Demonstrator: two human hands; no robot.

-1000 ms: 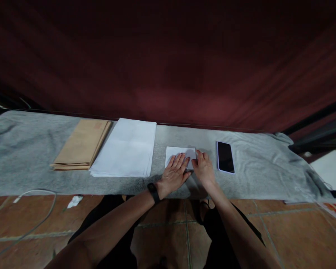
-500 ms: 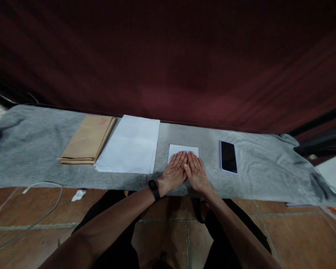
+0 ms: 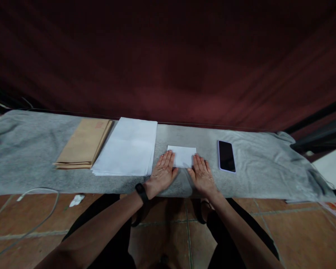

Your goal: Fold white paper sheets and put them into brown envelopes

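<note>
A small white folded sheet of paper lies flat on the grey cloth, its long side running left to right. My left hand rests flat on the paper's left end, fingers stretched out and thumb pointing inward. At the right end, my right hand lies flat in the same way, its fingertips on the paper's edge. Neither hand grips anything. Left of my left hand is a stack of larger white paper sheets.
Brown paper envelopes are piled at the left of the stack. A phone in a lilac case lies to the right. Grey cloth covers the narrow bench before a dark red curtain. A pale cable trails at lower left.
My hands have slid apart, from side by side over the middle of the small paper to its left and right ends. More of the paper's surface shows.
</note>
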